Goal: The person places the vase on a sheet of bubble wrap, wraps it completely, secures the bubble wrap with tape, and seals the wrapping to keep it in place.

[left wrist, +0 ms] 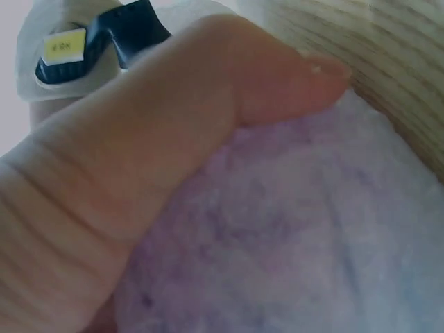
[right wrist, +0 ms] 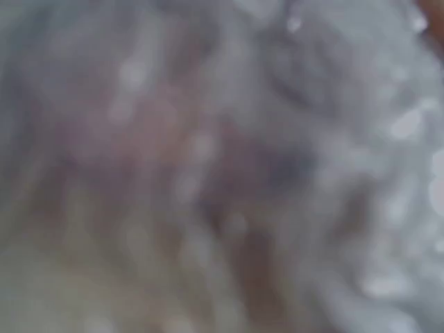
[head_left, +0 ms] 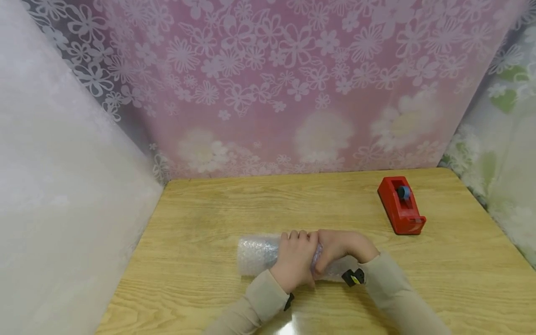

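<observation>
A bundle of clear bubble wrap (head_left: pixel 253 257) lies crosswise on the wooden table, with something purple and bluish showing through it; what is inside cannot be made out. My left hand (head_left: pixel 296 258) grips the bundle's middle from above. In the left wrist view, its thumb lies curled along the wrapped purple part (left wrist: pixel 270 236). Right beside it, touching it, my right hand (head_left: pixel 341 245) holds the wrap's right portion with fingers over the top and thumb in front. Blurred bubble wrap (right wrist: pixel 333 139) fills the right wrist view, hiding the right fingers there.
A red tape dispenser (head_left: pixel 399 205) with a small blue roll (head_left: pixel 404 192) stands at the table's back right. Flowered pink cloth (head_left: pixel 259 93) hangs behind the table (head_left: pixel 201 209); pale cloth (head_left: pixel 63 186) hangs on the left and a patterned one (head_left: pixel 502 153) on the right.
</observation>
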Motion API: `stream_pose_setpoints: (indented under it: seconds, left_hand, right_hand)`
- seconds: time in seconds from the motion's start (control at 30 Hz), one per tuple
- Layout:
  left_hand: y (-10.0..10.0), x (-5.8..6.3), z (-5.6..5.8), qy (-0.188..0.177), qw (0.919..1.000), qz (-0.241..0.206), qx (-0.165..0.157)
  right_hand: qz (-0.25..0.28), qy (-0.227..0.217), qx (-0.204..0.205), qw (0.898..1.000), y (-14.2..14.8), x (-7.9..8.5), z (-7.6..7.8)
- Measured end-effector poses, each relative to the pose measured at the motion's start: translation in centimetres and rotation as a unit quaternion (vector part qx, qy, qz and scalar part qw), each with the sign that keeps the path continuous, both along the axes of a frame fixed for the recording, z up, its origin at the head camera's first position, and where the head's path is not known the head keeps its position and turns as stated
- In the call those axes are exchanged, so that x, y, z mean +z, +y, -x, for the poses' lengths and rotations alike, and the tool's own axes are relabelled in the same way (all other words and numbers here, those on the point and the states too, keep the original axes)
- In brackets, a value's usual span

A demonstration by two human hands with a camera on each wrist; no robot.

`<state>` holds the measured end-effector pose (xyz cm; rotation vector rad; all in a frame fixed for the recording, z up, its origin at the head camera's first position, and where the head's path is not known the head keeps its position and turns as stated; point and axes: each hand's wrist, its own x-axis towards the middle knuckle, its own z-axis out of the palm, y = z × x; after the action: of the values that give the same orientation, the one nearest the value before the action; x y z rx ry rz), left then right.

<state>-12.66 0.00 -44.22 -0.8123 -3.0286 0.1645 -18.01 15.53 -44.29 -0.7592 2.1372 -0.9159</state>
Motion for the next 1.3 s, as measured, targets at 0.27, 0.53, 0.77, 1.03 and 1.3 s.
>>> stream_pose_setpoints:
  seconds: [0.27, 0.53, 0.77, 1.03, 1.3]
  left_hand:
    - [0.1, 0.1, 0.7, -0.049, 0.9983, -0.006, 0.03]
    - [0.1, 0.3, 1.1, -0.063, 0.9971, -0.007, 0.044]
    - [-0.1, 0.2, 1.3, -0.073, 0.9967, -0.014, 0.033]
    - [-0.1, 0.5, 1.1, -0.094, 0.9951, -0.009, 0.03]
    - [-0.4, 0.6, 1.3, -0.136, 0.9902, -0.013, 0.031]
  right_hand:
    - [-0.172, 0.22, -0.085, 0.956, -1.1, 1.7, -3.2]
    - [-0.214, 0.389, -0.125, 0.887, -2.1, 1.0, -5.8]
    - [-0.185, 0.451, -0.161, 0.858, -3.1, 0.6, -8.2]
    - [-0.155, 0.481, -0.192, 0.841, -3.5, -0.6, -8.7]
    - [-0.131, 0.546, -0.199, 0.803, -3.8, -2.5, -9.2]
